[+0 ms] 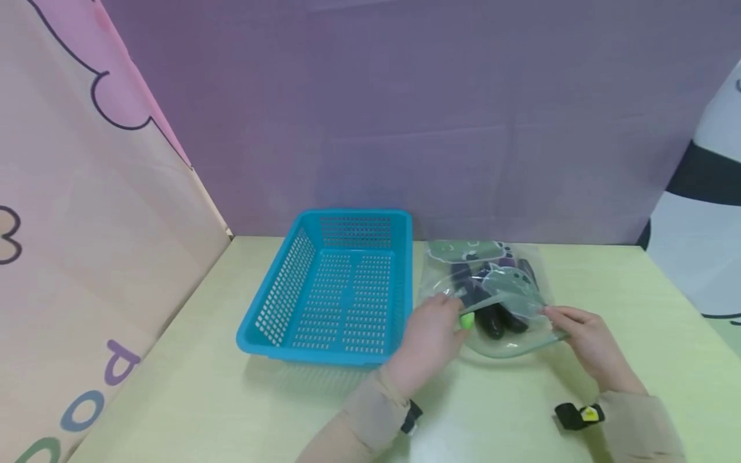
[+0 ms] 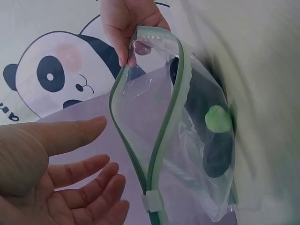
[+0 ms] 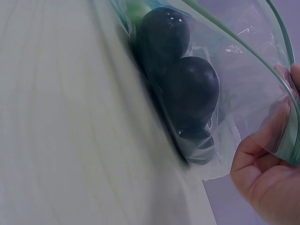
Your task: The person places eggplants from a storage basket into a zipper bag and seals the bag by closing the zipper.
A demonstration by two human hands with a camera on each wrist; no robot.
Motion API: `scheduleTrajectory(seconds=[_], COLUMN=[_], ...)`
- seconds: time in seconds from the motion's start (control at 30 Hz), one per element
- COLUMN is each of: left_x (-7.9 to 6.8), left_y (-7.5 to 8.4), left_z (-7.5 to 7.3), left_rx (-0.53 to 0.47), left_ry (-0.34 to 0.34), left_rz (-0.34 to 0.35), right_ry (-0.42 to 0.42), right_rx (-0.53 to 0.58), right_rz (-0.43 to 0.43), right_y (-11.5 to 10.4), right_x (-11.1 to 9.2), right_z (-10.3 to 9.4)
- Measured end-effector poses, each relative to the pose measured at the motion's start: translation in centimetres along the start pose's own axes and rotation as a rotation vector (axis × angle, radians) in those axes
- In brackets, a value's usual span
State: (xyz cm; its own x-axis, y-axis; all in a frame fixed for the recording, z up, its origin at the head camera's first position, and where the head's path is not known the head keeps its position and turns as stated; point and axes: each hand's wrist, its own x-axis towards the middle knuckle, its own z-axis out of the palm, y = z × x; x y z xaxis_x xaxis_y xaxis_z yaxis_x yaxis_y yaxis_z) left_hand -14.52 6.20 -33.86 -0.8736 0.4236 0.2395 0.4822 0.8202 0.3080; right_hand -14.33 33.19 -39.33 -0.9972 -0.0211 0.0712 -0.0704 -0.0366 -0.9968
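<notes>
A clear zip bag [image 1: 506, 352] with a green zip edge and printed cartoon shapes lies on the table, its mouth spread apart. Inside are several dark, glossy eggplants [image 3: 190, 91], and a light green end [image 2: 218, 119] shows through the plastic. My right hand [image 1: 593, 344] pinches the rim of the bag's mouth between thumb and fingers. At the other side of the mouth is my left hand [image 1: 431, 337]. In the left wrist view its thumb and fingers are spread, holding nothing, beside the white zip slider [image 2: 152, 201].
To the left of the bag stands a blue plastic basket [image 1: 324, 355] with slotted walls and nothing inside. A purple cloth wall [image 1: 405, 116] rises behind the table [image 1: 191, 360]. Black wrist straps [image 1: 572, 417] hang under both sleeves.
</notes>
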Motion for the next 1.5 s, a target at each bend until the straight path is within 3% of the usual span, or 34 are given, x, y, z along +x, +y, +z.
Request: scheduleTrajectory(seconds=[0.17, 0.37, 0.53, 0.7, 0.87, 1.07, 1.37, 1.5], left_x=[-0.1, -0.3, -0.3, -0.6, -0.5, -0.4, -0.7, -0.7], left_y=[-0.4, -0.2, 0.5, 0.9, 1.1, 1.0, 0.8, 0.8], left_z=[0.1, 1.2, 1.5, 2.1, 3.0, 3.6, 3.2, 2.9], left_rx=[0.091, 0.255, 0.333, 0.379, 0.392, 0.414, 0.385, 0.398], left_ry=[0.016, -0.072, -0.059, -0.052, -0.075, -0.072, -0.053, 0.005], left_rz=[0.020, 0.015, -0.001, -0.011, -0.024, -0.011, -0.003, 0.031], right_ry=[0.010, 0.030, 0.078, 0.101, 0.017, -0.152, -0.177, -0.239], right_rx=[-0.041, -0.081, -0.234, -0.459, -0.671, -0.765, -0.935, -0.964], right_rz=[0.009, 0.013, 0.007, 0.037, 0.051, 0.000, -0.113, -0.175], right_y=[-0.1, 0.0, -0.3, -0.7, -1.3, -1.4, -1.3, -1.2], right_x=[0.0, -0.3, -0.3, -0.6, -0.8, -0.8, -0.8, -0.9], right_z=[-0.3, -0.7, -1.1, -1.5, -1.9, -2.0, -1.8, -1.7])
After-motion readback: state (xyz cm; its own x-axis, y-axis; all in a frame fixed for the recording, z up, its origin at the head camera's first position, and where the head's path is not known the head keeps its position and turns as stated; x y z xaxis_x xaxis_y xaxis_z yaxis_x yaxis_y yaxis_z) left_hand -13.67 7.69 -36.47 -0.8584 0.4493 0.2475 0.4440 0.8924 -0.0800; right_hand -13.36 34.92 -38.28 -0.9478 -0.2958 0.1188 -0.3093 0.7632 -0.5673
